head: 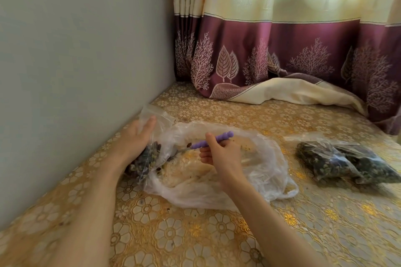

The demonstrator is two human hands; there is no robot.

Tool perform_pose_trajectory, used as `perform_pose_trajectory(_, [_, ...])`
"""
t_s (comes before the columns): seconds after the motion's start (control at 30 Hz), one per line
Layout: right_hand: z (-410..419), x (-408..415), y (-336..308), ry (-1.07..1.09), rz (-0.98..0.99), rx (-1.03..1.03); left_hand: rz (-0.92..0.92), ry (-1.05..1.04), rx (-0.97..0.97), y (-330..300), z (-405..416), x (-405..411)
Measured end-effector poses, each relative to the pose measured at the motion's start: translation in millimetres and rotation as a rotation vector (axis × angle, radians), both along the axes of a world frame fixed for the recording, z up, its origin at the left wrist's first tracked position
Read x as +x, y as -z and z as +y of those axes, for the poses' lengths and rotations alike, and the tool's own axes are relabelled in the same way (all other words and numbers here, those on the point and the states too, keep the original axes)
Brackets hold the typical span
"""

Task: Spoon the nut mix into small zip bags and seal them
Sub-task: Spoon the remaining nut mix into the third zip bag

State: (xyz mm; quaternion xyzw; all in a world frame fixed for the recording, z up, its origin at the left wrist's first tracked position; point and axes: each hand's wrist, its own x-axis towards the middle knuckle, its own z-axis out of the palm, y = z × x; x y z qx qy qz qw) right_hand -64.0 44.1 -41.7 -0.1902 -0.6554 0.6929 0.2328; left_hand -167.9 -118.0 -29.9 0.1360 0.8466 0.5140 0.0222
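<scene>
Gripping the purple spoon [211,141], the right hand [225,159] aims its bowl left across the big plastic bag [217,186] toward the small zip bag [149,136] (part-filled), which the left hand [135,138] holds by the table's wall-side edge; filled bags [345,159] lie toward the right edge.

No readable text, label, brand, number or sign showing anywhere; only patterns appearing: flower motifs on the gold tablecloth [195,234]; leaf and branch prints on the purple curtain [282,54] at the far side; nothing printed on the clear bags.
</scene>
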Motion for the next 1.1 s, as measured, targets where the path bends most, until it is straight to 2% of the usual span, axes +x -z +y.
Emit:
perform_pose_trajectory(0.1, [4.0, 7.4, -4.4, 0.012, 0.003, -0.006, 0.026, 0.064, 0.019, -1.7, 5.9, 5.2])
perform_pose_trajectory(0.23, [15.5, 27.6, -13.9, 0.057, 0.025, 0.141, 0.019, 0.170, 0.085, -8.1, 17.6, 16.1])
perform_pose_trajectory(0.4, [35.7, 58.2, -19.2, 0.088, 0.034, 0.258, 0.024, 0.148, 0.119, -7.4, 27.8, 20.3])
perform_pose_trajectory(0.53, [35.8, 65.6, -9.3, 0.094, 0.028, 0.190, 0.030, 0.133, 0.153, -5.9, 32.2, 20.9])
perform_pose_trajectory(0.83, [35.2, 63.5, 5.0, 0.116, 0.029, 0.004, -0.013, 0.176, 0.448, -14.7, 34.2, 28.6])
perform_pose_trajectory(1.1, [36.9, 60.3, 6.5, 0.032, 0.016, -0.205, -0.014, 0.174, 0.463, -12.6, 34.9, 29.0])
